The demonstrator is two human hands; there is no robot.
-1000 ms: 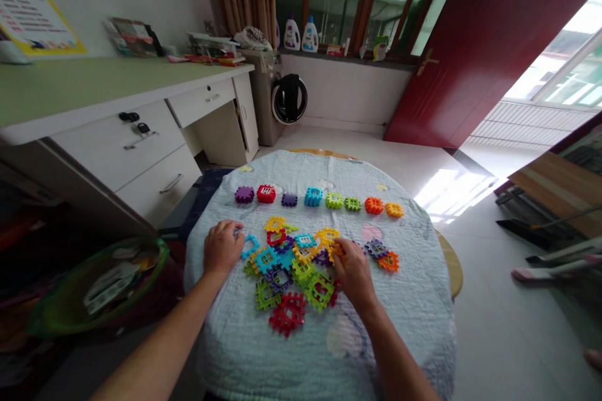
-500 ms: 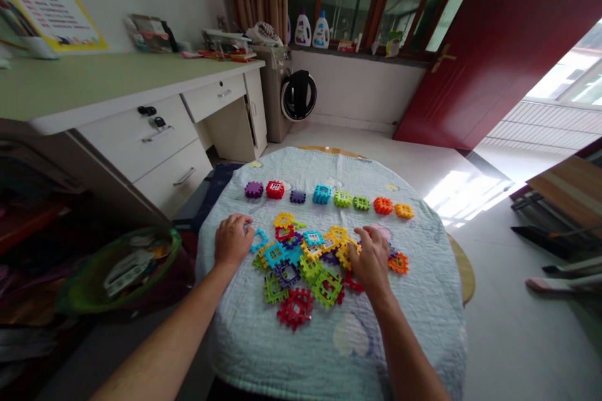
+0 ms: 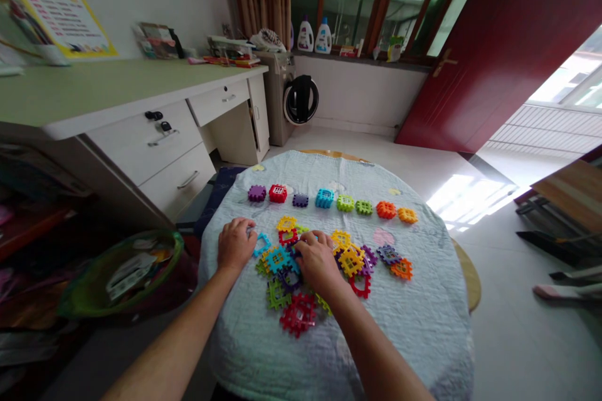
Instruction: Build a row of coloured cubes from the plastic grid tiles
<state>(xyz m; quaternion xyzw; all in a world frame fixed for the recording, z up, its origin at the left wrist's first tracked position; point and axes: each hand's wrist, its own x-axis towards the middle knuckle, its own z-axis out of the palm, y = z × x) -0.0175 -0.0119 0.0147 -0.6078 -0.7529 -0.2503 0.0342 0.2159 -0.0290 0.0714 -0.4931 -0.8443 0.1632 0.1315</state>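
Observation:
A pile of notched plastic building pieces in several colours lies on the cloth. My left hand (image 3: 236, 244) rests at its left side, fingers loosely bent and holding nothing, near a light blue frame piece (image 3: 261, 243). My right hand (image 3: 320, 261) lies over the pile's middle with thumb and fingers apart, its fingertips down among pieces and partly hidden. Close to its thumb is a blue window piece (image 3: 276, 258). To its right are a yellow piece (image 3: 352, 260) and a red frame piece (image 3: 360, 286). A dark red piece (image 3: 300, 314) lies nearest me.
Behind the pile runs a row of small blocks, from a purple block (image 3: 256, 193) to a yellow-orange block (image 3: 407, 215). The round table has a pale blue cloth (image 3: 399, 326). A green basket (image 3: 122, 269) stands on the left, below a desk (image 3: 117, 84).
My right hand has moved left from the yellow pieces to the pile's middle, covering pieces there. My left hand stays beside the pile. The view has shifted slightly.

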